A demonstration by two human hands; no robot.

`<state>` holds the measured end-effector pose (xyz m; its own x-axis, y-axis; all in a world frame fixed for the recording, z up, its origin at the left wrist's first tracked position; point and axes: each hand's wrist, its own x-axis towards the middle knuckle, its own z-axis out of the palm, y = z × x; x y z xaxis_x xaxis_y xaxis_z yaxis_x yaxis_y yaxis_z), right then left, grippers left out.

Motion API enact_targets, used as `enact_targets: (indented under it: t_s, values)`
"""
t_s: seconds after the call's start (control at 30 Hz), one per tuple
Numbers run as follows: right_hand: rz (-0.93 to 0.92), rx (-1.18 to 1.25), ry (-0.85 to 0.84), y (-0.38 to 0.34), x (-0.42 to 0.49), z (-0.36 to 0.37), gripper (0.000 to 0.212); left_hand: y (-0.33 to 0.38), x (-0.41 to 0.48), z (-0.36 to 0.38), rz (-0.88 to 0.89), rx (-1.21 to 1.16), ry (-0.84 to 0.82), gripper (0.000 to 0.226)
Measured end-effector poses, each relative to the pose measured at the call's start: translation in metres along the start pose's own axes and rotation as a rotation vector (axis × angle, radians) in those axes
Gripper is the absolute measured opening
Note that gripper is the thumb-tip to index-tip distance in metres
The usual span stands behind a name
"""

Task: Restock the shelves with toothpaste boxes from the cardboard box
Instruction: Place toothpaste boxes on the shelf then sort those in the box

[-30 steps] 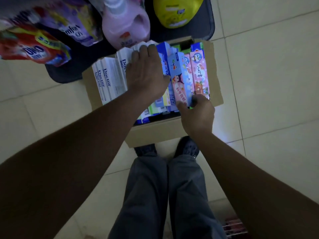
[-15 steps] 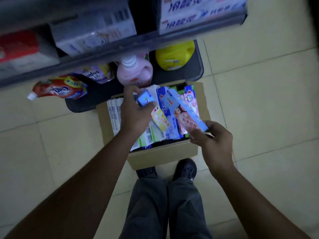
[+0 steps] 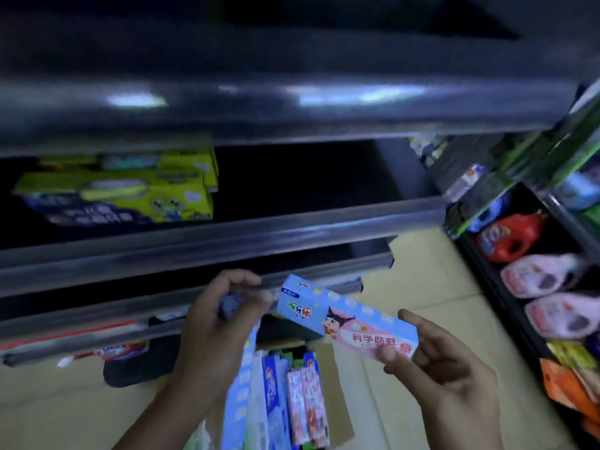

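The right hand [image 3: 444, 368] pinches a toothpaste box [image 3: 347, 319] by its end, the left hand [image 3: 220, 323] grips a second box [image 3: 238, 391]; each should slide level onto the shelf [image 3: 227, 241], label facing out.

hands [image 3: 220, 332] [image 3: 451, 381]: 2 | held toothpaste boxes [image 3: 347, 323] [image 3: 238, 388]: 2 | cardboard box [image 3: 337, 404]: 1 | pink boxes inside [image 3: 296, 407] [image 3: 316, 404]: 2

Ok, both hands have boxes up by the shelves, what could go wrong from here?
The right hand pinches the pink-and-blue toothpaste box only at one end, so it may twist loose or clip the shelf edge. The left hand grips a second box, blurred; if held loosely it could drop into the cardboard box.
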<state>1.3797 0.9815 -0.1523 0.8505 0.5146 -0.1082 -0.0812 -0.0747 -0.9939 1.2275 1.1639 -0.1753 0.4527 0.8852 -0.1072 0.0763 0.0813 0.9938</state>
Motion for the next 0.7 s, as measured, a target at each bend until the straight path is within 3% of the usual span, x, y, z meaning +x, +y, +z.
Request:
enact_targets:
  t_s: [0.13,0.33,0.43,0.6,0.7]
  values:
    - [-0.137,0.127,-0.066,-0.037,0.038,-0.009,0.054,0.047,0.003,0.024,0.06,-0.002,-0.039,0.015]
    - [-0.339,0.265,-0.22,-0.065,0.094,-0.017,0.041,0.079,0.0,0.052,0.253,0.096,0.154,0.015]
    - [-0.449,0.217,-0.271,-0.065,0.12,-0.015,0.041,0.084,0.003,0.064,0.343,0.216,0.214,0.023]
    - [-0.726,-0.004,-0.186,-0.061,0.156,-0.009,0.034,0.091,0.023,0.071,0.447,0.408,0.281,0.009]
    - [-0.87,-0.06,-0.128,-0.056,0.178,-0.001,0.028,0.1,0.039,0.069,0.512,0.62,0.372,0.027]
